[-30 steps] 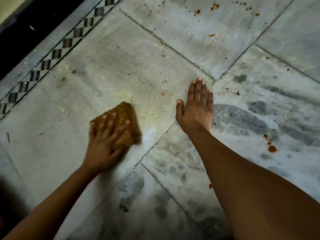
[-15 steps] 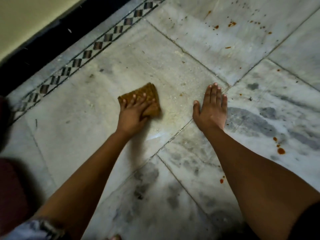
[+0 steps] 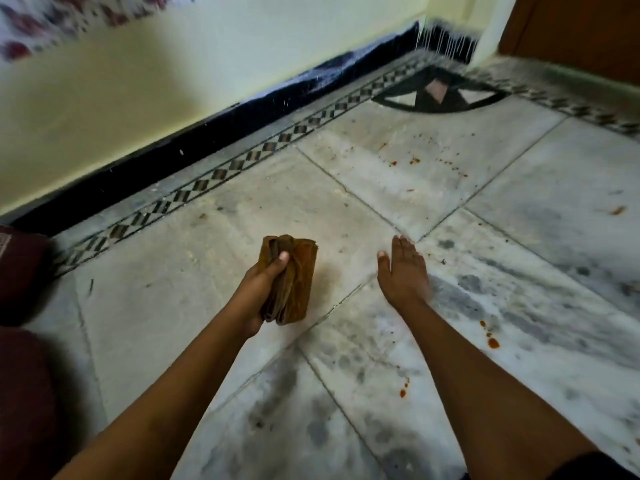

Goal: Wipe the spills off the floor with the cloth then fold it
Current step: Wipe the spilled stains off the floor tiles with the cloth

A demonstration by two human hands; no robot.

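Note:
My left hand [image 3: 263, 289] grips a folded brown cloth [image 3: 298, 275], stained orange, lifted off the marble floor [image 3: 173, 306] with its folded edges turned up. My right hand [image 3: 403, 271] lies flat on the floor to the right of the cloth, fingers together and pointing away, holding nothing. Orange-red spill drops [image 3: 492, 342] dot the tile right of my right forearm. More orange-red specks [image 3: 414, 161] are scattered on the far tile, one orange smear [image 3: 617, 210] lies at far right, and small orange drops [image 3: 403, 389] sit between my forearms.
A yellow wall [image 3: 138, 98] with a black skirting [image 3: 194, 150] runs along the left, edged by a checkered floor border [image 3: 239, 164]. A brown door [image 3: 581, 29] stands at the top right. Dark red fabric [image 3: 20, 358] lies at the left edge.
My left hand stopped pressing the cloth on the floor and lifted it, turned on edge. The view tilted up, bringing the wall and door into sight. My right hand stayed flat.

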